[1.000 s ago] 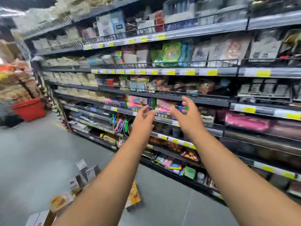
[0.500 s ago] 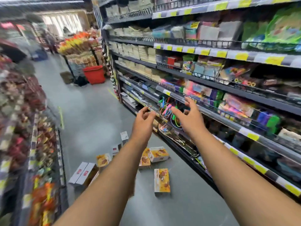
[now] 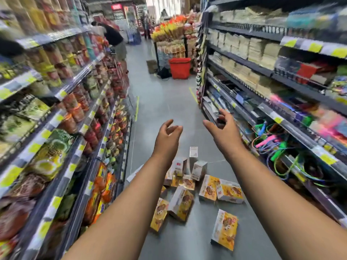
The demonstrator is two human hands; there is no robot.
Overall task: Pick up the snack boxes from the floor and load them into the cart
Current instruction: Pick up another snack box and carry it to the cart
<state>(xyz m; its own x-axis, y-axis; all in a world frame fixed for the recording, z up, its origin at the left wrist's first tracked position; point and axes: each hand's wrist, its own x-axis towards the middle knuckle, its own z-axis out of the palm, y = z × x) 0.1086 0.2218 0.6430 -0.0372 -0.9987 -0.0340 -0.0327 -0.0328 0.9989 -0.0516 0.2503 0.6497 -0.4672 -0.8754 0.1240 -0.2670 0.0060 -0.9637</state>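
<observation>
Right now both hands are empty. The left hand [image 3: 166, 136] and the right hand [image 3: 223, 132] are held out over the aisle, apart from each other, with fingers loosely curled around nothing. The snack boxes [image 3: 187, 184] lie scattered on the grey floor [image 3: 165, 102] below and just beyond the forearms. They spread from about five to seven o'clock in the view, between the left shelves [image 3: 56, 128] and the right shelves [image 3: 281, 109]. No cart shows anywhere that I can make out. A red bin [image 3: 179, 68] stands far off at twelve o'clock.

The step in hand looks like the reach down for a first box. The nearest box [image 3: 225, 228], at five o'clock, seems the easy start. It lies flat and alone with its printed face up, apart from the rest, so lifting it should disturb nothing. Its long axis runs roughly twelve to six, with the far end leaning a touch toward one. A grip across the short width, thumb on one long edge and fingers on the other, would probably suit it best.

The tilted box [image 3: 181, 203] at six o'clock leans on an edge, with its long axis about one to seven. It likely wants a pinch at its raised side. At twelve o'clock from the nearest box, a pair of boxes [image 3: 230, 192] sit touching. The small pale boxes [image 3: 199, 169] farther out stand upright. Crouching low before closing the fingers should keep each lift square.
</observation>
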